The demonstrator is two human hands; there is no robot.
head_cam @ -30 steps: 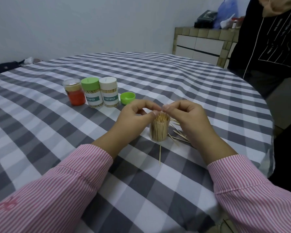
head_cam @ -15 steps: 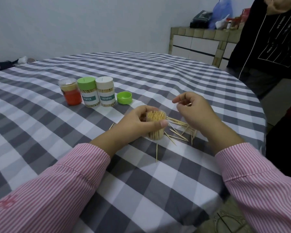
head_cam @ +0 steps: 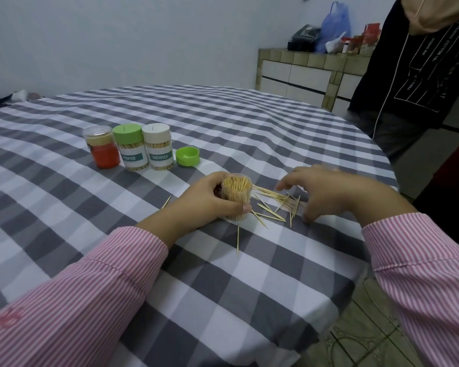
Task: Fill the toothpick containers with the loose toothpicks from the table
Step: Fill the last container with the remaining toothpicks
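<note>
Left hand [head_cam: 204,201] keeps its fingers wrapped round the open container [head_cam: 236,197], upright on the checked tablecloth [head_cam: 249,274] and packed with toothpicks. The right hand [head_cam: 326,192] has dropped from beside the rim to hover over the loose toothpicks [head_cam: 273,205] just right of the container, fingers spread, holding nothing I can see. The green lid [head_cam: 187,156] hasn't moved.

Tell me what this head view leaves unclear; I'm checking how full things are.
- Right hand: motion-blurred fingers; whether it holds any loose toothpicks is unclear.
- Open container: the left hand wraps its side, hiding the lower part.
- Green-lidded container and white-lidded container: labels hide fill.
</note>
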